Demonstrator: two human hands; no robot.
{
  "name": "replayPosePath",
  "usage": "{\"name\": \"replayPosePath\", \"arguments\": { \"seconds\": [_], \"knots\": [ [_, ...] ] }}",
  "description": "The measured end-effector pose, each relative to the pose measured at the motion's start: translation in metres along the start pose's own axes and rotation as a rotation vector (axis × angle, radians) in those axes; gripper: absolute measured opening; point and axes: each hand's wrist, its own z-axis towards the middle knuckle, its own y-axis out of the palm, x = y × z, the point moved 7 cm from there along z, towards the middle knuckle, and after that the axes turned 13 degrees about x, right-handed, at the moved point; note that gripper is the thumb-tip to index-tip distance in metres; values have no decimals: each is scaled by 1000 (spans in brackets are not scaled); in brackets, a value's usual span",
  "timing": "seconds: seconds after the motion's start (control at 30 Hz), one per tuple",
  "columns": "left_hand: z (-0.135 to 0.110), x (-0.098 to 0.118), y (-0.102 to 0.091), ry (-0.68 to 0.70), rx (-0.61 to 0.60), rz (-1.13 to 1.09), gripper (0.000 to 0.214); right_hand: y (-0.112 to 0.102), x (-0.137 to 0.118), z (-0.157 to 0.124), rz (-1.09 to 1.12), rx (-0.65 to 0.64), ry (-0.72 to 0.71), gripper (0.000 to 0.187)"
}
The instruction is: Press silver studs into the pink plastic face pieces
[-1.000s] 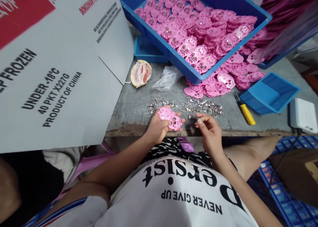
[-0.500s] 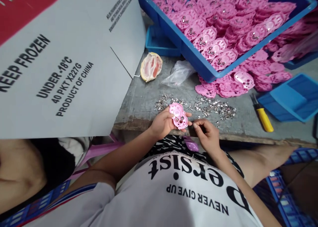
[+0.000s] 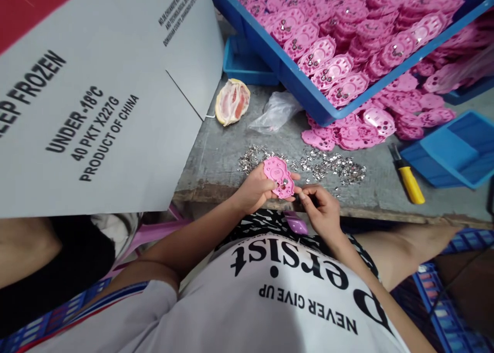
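My left hand (image 3: 257,191) holds a pink plastic casing part (image 3: 277,174) over the table's near edge, its thumb on the lower part of the piece. Small holes and a few shiny metal bits show in the casing. Just to the right, my right hand (image 3: 321,205) has thumb and index finger pinched together, close to the left fingertips. Whatever that pinch holds is too small to make out. Beyond both hands, small silvery metal pieces (image 3: 332,166) lie scattered in loose heaps on the grey table (image 3: 216,160).
A large blue bin (image 3: 278,67) full of pink casings stands at the back, with more pink casings (image 3: 357,134) beside it. A yellow-handled tool (image 3: 409,183), a small blue tray (image 3: 455,149), a clear plastic bag (image 3: 276,113) and a cut fruit (image 3: 232,102) lie around. A big carton (image 3: 127,85) blocks the left.
My left thumb has slid from the casing's upper left down to its lower part, and the casing has tilted slightly. My right hand has stayed nearly still in its pinch.
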Motion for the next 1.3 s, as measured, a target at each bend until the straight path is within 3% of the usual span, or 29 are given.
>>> {"name": "replayPosePath", "arguments": {
  "seconds": [0.23, 0.37, 0.43, 0.57, 0.7, 0.8, 0.97, 1.17, 1.3],
  "knots": [
    [0, 0, 0, 13, 51, 72, 51, 0, -5, 0, 18, 5, 10, 11],
    [1, -11, -5, -21, 13, 36, 47, -6, 0, 6, 116, -14, 152, 14],
    [2, -16, -6, -53, -32, 16, 46, -17, 5, 20, 109, 41, 216, 16],
    [4, -17, -4, -70, -115, -35, 44, -41, 8, 75, -181, 166, 119, 18],
    [10, -12, -5, -33, -112, -62, 45, -29, 7, 126, -736, 6, -168, 21],
    [10, -14, -4, -33, -142, -29, 44, -15, 11, 142, -913, -81, -282, 24],
    [8, -20, -4, -48, -181, 13, 41, 0, 7, 137, -795, -83, -366, 19],
    [8, -17, -7, -47, -163, 7, 43, 29, -6, 103, -766, -337, -455, 16],
    [8, -19, -6, -47, -161, 11, 44, 31, -10, 88, -823, -417, -516, 17]
  ]
}}
